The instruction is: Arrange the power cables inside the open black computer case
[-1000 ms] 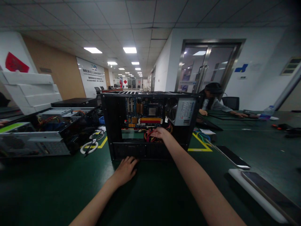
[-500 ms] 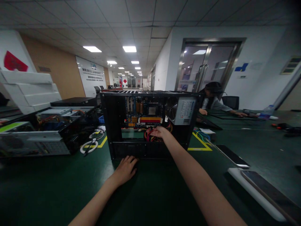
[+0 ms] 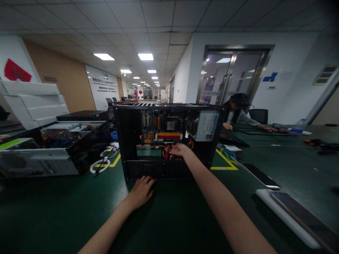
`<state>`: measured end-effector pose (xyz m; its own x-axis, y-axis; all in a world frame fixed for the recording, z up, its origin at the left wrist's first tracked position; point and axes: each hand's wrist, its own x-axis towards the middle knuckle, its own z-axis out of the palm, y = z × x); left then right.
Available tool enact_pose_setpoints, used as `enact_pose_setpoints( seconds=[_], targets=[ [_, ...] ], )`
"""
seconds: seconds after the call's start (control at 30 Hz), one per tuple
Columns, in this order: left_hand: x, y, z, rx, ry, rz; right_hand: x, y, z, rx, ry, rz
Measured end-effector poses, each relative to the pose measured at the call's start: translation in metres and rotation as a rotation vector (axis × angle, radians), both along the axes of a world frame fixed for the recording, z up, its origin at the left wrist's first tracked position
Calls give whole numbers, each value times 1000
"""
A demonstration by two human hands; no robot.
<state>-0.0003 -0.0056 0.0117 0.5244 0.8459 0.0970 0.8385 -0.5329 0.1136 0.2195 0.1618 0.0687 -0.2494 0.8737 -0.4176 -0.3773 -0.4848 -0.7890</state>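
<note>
One green table point(image 3: 164, 225) runs beneath both arms, and the black case point(image 3: 143, 169) stands upright on it, its open side towards the person. The second case point(image 3: 53, 162) lies well to the left of both hands. Steadying the frame low down would suit work inside it; the left hand point(image 3: 142, 188) rests at the case's bottom edge, its fingers loosely spread, with nothing seen in them.

The board point(image 3: 165, 121) is above the right hand point(image 3: 178, 149), inside the case. The power supply point(image 3: 208, 126) sits higher and to the right of that hand, so any pull on the leads is best kept gentle, without strain towards that end. The slots point(image 3: 169, 136) are just above the fingers; a low wrist and slow movements would spare them a knock.

The cables point(image 3: 166, 153), a red, black and yellow bundle, lie at the right fingertips and just below them, in the case's lower opening. The right palm is turned upwards, with the fingers reaching in among the wires. They touch the bundle, but whether they are closed around it cannot be told. Gathering the strands together, rather than tugging one, would be the safer handling. The pale plug point(image 3: 158, 146) is just left of the right fingertips.
</note>
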Motion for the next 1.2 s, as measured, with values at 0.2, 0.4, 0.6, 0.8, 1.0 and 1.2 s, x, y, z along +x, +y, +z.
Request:
enact_pose_setpoints(
  seconds=[0.2,0.4,0.6,0.8,1.0,1.2],
  targets=[
    [0,1,-1,5,-8,-7,-1,-6,2,12,-82,11],
    [-1,2,-4,23,-1,-2,-4,-14,5,40,-284,71],
    [0,0,0,5,-10,-10,5,-21,9,92,-546,57],
    [0,2,-3,-1,-8,-2,29,-43,16,393,-823,-83],
    [-1,1,-3,-1,-11,1,48,-85,12,767,-1052,-241],
    [0,1,-2,2,-12,-1,58,-126,-12,1058,-1433,-352]
  ],
)
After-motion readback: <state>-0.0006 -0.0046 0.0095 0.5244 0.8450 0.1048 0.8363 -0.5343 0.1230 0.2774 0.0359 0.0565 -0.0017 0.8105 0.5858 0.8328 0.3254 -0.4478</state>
